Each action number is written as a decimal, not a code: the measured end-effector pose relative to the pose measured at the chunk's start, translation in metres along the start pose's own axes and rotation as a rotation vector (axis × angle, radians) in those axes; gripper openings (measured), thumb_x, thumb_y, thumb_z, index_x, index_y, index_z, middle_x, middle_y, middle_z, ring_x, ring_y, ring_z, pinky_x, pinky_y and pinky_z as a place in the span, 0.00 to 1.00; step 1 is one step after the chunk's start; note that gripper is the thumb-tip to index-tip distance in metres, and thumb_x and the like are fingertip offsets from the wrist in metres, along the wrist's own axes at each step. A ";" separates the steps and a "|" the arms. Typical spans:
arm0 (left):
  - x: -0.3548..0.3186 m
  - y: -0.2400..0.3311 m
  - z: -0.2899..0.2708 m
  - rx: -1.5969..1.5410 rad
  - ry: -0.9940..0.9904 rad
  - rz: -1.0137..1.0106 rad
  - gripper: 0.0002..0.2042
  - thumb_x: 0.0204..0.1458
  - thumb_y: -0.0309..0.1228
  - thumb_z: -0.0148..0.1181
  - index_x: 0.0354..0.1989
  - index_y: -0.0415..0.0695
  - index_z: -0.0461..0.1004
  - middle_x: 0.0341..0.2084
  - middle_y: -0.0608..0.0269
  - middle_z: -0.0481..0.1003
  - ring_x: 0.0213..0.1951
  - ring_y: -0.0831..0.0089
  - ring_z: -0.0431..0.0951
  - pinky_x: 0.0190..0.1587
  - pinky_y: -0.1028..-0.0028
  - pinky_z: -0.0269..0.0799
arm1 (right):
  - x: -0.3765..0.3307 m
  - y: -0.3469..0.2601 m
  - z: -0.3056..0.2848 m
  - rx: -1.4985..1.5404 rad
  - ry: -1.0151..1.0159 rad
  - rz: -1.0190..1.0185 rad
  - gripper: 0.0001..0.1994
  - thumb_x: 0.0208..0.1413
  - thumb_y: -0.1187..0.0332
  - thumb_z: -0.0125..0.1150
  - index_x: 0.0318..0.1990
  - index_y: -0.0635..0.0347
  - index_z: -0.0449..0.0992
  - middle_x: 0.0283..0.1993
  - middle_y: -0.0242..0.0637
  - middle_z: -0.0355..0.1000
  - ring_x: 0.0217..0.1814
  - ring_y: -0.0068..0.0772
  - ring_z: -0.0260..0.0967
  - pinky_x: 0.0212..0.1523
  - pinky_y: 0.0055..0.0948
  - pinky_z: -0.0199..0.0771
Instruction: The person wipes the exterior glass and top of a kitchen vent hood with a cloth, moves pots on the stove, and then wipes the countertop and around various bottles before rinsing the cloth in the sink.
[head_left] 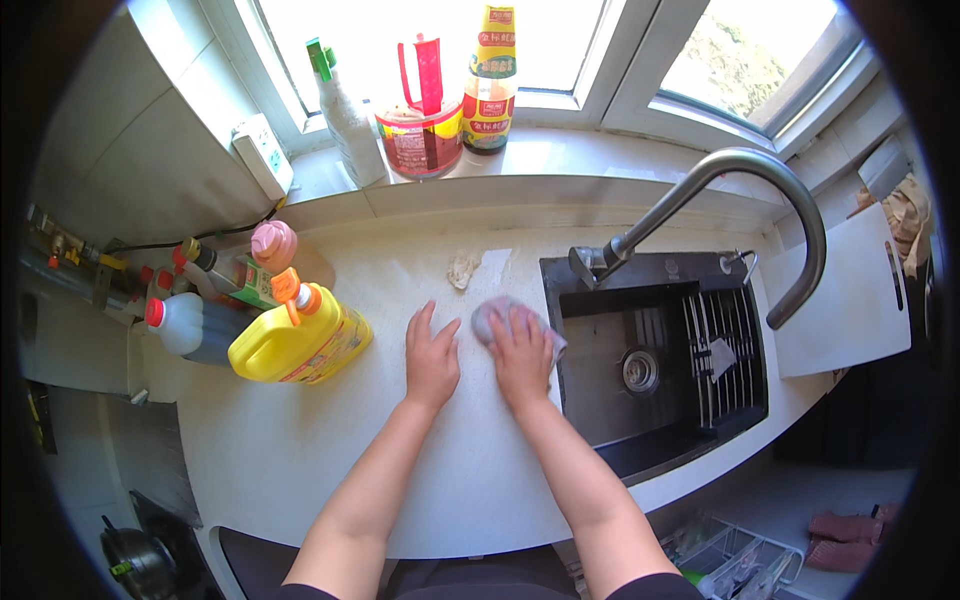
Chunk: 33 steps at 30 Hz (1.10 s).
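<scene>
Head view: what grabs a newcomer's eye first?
Both hands at centre on the pale countertop: the right hand presses a greyish cloth beside the black sink, the left hand lies flat next to it. To the left lies a bright yellow jug; a curved grey faucet arches over the sink.

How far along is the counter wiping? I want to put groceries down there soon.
Midway, by the look of it. The white counter near the person looks free of visible dirt. In hand: the right hand presses a grey cloth on the counter beside the sink, while the left hand lies flat next to it. Left: a crumpled scrap and a damp-looking patch behind the hands, plus the area around the yellow jug.
</scene>
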<state>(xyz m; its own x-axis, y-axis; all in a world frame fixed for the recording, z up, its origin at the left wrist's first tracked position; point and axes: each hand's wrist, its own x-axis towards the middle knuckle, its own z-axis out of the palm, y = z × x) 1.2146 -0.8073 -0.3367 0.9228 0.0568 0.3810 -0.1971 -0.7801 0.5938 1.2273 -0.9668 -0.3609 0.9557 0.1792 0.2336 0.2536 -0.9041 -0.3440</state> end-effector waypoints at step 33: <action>-0.080 0.045 0.004 -0.105 -0.163 -0.133 0.20 0.50 0.23 0.57 0.54 0.37 0.70 0.62 0.41 0.59 0.65 0.44 0.56 0.65 0.55 0.52 | -0.076 0.045 -0.042 -0.059 -0.121 0.160 0.23 0.57 0.69 0.54 0.61 0.45 0.65 0.67 0.43 0.58 0.71 0.51 0.50 0.66 0.52 0.51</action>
<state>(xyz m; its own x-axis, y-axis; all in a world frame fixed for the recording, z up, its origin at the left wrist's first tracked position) 1.1337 -0.8496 -0.3432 0.9826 0.0470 0.1796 -0.0953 -0.7026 0.7051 1.1597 -1.0375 -0.3564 0.9950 0.0732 0.0682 0.0910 -0.9452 -0.3135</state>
